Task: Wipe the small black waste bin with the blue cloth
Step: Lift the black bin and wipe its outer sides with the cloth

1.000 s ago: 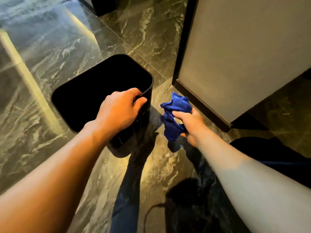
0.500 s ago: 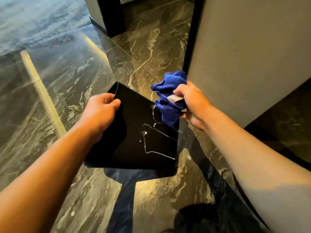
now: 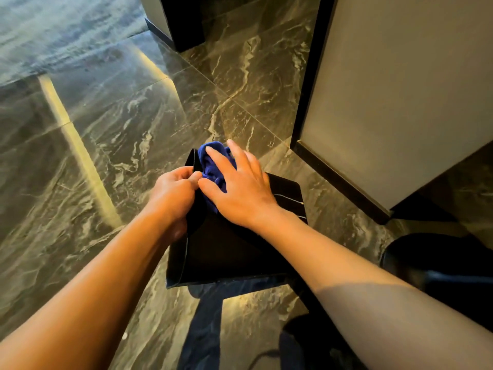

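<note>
2 hands are now on the job: the right hand, flattened, presses the bunched blue cloth onto the tipped small black plastic waste bin, no longer held off it; the left hand is clamped on its rim. Wiping has begun on the marble floor.

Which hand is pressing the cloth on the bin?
The right hand, spread flat over the blue cloth on the black bin. The left hand only grips the bin's rim.
</note>
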